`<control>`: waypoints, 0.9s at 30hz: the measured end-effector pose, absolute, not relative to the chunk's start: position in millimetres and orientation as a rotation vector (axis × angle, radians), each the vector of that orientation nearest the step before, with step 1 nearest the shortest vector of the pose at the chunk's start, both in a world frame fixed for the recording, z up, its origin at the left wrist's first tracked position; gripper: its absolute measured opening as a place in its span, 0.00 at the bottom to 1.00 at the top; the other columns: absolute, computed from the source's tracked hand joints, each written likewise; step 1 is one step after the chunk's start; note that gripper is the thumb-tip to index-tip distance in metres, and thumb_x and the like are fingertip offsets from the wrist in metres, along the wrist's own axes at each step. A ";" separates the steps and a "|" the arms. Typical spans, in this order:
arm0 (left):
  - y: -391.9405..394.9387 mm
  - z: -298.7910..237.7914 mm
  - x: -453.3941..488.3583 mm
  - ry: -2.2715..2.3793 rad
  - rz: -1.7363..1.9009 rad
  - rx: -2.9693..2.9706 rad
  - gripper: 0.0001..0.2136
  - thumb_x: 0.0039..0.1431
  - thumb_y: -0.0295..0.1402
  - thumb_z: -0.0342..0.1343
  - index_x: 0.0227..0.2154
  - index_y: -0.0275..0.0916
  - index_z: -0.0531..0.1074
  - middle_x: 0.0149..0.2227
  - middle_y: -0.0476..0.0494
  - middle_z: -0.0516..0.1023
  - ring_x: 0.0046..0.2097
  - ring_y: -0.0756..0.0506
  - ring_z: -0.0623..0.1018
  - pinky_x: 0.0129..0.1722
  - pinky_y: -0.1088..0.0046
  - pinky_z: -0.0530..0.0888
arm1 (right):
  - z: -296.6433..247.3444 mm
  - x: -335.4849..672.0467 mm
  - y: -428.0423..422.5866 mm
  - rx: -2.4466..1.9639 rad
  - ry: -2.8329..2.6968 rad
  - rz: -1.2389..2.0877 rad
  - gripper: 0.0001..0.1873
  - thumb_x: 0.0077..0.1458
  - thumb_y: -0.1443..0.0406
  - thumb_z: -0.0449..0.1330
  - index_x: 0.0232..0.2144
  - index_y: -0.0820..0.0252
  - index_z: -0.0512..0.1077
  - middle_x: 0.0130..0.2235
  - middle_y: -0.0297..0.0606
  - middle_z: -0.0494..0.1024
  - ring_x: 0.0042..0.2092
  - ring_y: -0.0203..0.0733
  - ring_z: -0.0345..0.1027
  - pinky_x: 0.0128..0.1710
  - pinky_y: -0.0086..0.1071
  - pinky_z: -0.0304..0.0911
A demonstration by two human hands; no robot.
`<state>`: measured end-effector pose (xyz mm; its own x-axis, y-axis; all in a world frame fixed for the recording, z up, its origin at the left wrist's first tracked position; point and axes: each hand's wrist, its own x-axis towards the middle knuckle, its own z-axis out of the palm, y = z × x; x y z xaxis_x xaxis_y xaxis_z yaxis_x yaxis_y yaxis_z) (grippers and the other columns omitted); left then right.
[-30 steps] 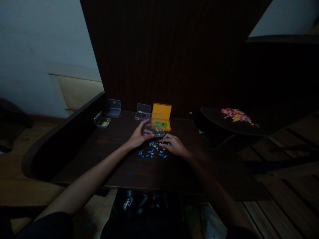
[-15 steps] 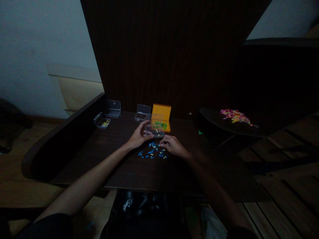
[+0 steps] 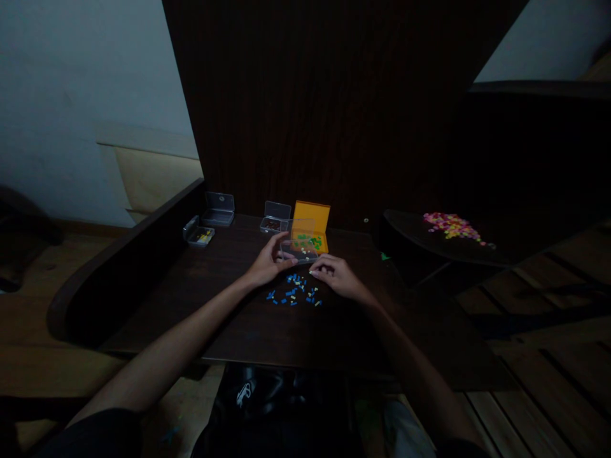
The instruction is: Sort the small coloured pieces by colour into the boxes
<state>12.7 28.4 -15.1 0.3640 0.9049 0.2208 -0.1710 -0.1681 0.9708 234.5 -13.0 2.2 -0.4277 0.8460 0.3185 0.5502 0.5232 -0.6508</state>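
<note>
My left hand (image 3: 266, 262) is wrapped round the left side of a clear plastic box (image 3: 296, 250) with its lid up. A few pale pieces show inside this box. Close to the box's front right corner, my right hand (image 3: 338, 278) pinches a small pale-yellow piece (image 3: 311, 272) between thumb and fingertips. Below both hands, loose blue pieces (image 3: 289, 294) and pale-yellow ones lie scattered on the dark wooden table (image 3: 248, 324). Directly behind the clear box is an orange box (image 3: 311, 217) with green pieces in it, its lid raised.
At the back stands a clear box (image 3: 272, 224) of brown pieces. Two more clear boxes are at the left, one (image 3: 199, 235) with yellow pieces, the other (image 3: 218, 216) behind it. Pink and yellow pieces (image 3: 453, 228) heap on a dark ledge at right. A raised side board (image 3: 128, 248) edges the left.
My right hand has lifted slightly from the scattered pieces toward the clear box, and a pale-yellow piece now shows at its fingertips. My left hand keeps its hold. The view has shifted slightly.
</note>
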 end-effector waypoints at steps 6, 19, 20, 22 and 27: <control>29.1 -16.9 12.7 0.703 1.105 1.404 0.37 0.43 0.28 0.68 0.57 0.43 0.59 0.57 0.33 0.65 0.38 0.50 0.76 0.37 0.70 0.75 | 28.8 229.4 -5.0 -1.143 -2.011 0.568 0.11 0.57 0.59 0.58 0.33 0.61 0.74 0.35 0.38 0.74 0.32 0.36 0.64 0.31 0.29 0.59; 23.4 -19.3 18.4 0.634 1.041 1.391 0.37 0.43 0.30 0.68 0.57 0.43 0.59 0.51 0.39 0.67 0.38 0.51 0.75 0.36 0.73 0.73 | 21.6 196.3 26.5 -1.258 -2.317 0.277 0.03 0.54 0.71 0.61 0.31 0.60 0.74 0.34 0.37 0.75 0.37 0.38 0.68 0.37 0.30 0.60; 23.5 -19.3 18.4 0.635 1.041 1.387 0.37 0.42 0.30 0.69 0.56 0.43 0.59 0.51 0.39 0.67 0.38 0.51 0.75 0.36 0.73 0.72 | 21.0 196.5 26.8 -1.268 -2.331 0.269 0.04 0.53 0.72 0.61 0.32 0.60 0.75 0.35 0.37 0.76 0.38 0.39 0.68 0.38 0.31 0.60; 23.6 -19.6 18.6 0.636 1.041 1.382 0.37 0.41 0.30 0.69 0.56 0.43 0.60 0.52 0.39 0.67 0.37 0.51 0.75 0.35 0.73 0.72 | 20.9 197.3 26.7 -1.289 -2.337 0.255 0.06 0.52 0.72 0.62 0.34 0.59 0.76 0.36 0.38 0.77 0.39 0.40 0.69 0.39 0.31 0.61; 24.0 -20.5 19.2 0.632 1.036 1.388 0.38 0.41 0.30 0.69 0.57 0.43 0.60 0.52 0.38 0.67 0.37 0.51 0.75 0.35 0.73 0.72 | 23.8 201.3 24.4 -1.305 -2.307 0.320 0.15 0.51 0.70 0.64 0.43 0.57 0.76 0.38 0.37 0.80 0.40 0.41 0.73 0.39 0.31 0.64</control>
<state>19.2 24.0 -20.5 0.4500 0.8687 0.2069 -0.2132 -0.1204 0.9696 201.3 24.4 23.8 -0.4389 0.8530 0.2823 0.7442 0.5212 -0.4179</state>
